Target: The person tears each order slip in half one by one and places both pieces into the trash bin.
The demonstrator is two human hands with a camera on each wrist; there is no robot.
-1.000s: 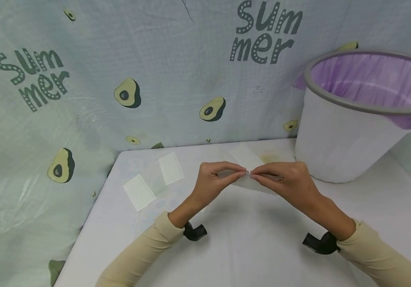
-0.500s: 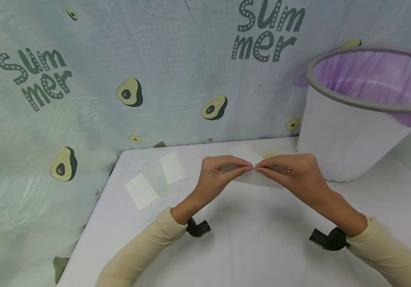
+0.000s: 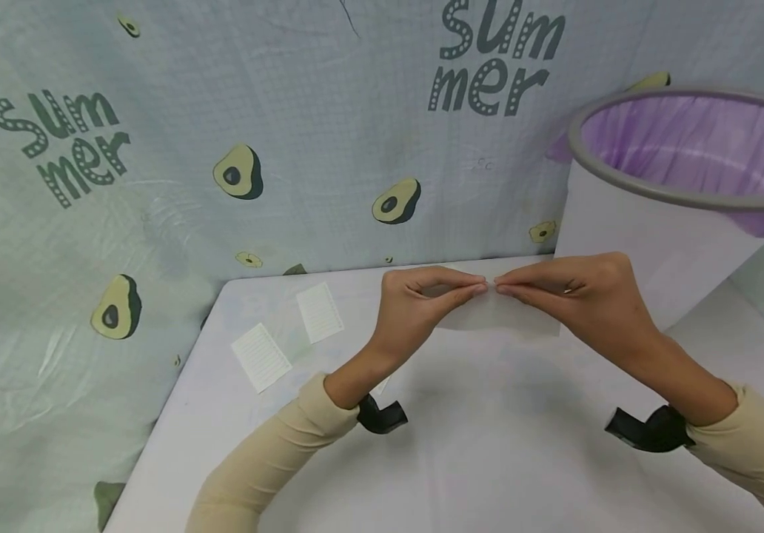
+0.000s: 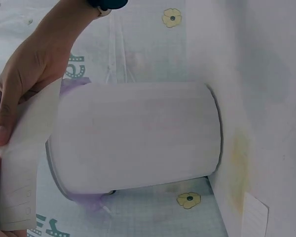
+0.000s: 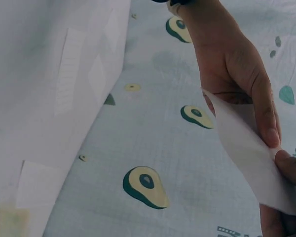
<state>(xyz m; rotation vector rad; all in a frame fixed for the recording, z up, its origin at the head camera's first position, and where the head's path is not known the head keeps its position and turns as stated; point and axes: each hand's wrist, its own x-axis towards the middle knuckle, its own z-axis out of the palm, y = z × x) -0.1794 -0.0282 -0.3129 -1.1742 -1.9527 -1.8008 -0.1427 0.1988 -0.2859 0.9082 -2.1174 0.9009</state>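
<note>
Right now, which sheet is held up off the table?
The sheet pinched by the left hand and right hand; the other visible sheets lie on the table.

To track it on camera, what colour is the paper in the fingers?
White paper with faint printed lines; clearest in the left wrist view.

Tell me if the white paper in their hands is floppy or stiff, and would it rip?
The white paper is probably floppy: it curves in the right wrist view. It's likely light, since it looks so thin. It might rip if pulled apart, because the left hand and right hand pinch it close together.
</note>
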